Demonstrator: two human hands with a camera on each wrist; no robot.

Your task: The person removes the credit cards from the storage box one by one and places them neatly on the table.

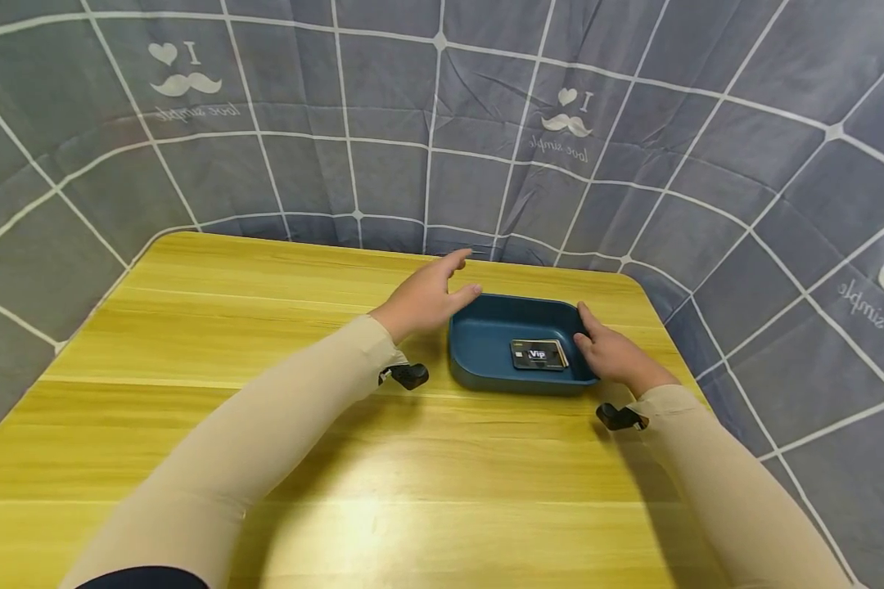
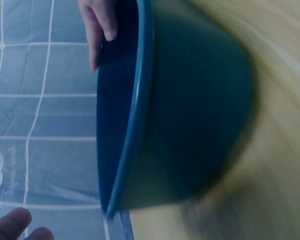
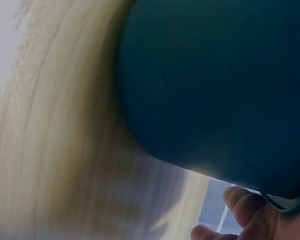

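Note:
A dark blue-green plastic box (image 1: 486, 383) without a lid sits on the wooden table. Inside it, toward the right, lies a small stack of cards (image 1: 539, 355); the top one is black and marked "Vip". My right hand (image 1: 616, 353) grips the box's right end, thumb over the rim on the inside and fingers outside the wall. By the left end, my left hand (image 1: 423, 301) has its thumb and fingers spread apart, the thumb close to the rim and nothing held. In the left wrist view the box wall (image 2: 200, 105) fills the middle.
The table (image 1: 228, 343) has a yellow wood grain and rounded far corners. Right behind its far edge hangs a grey-blue curtain (image 1: 390, 114) with white grid lines, wrapping round both sides. A small black wrist camera (image 1: 410, 376) sits under the left wrist, another (image 1: 617, 417) under the right.

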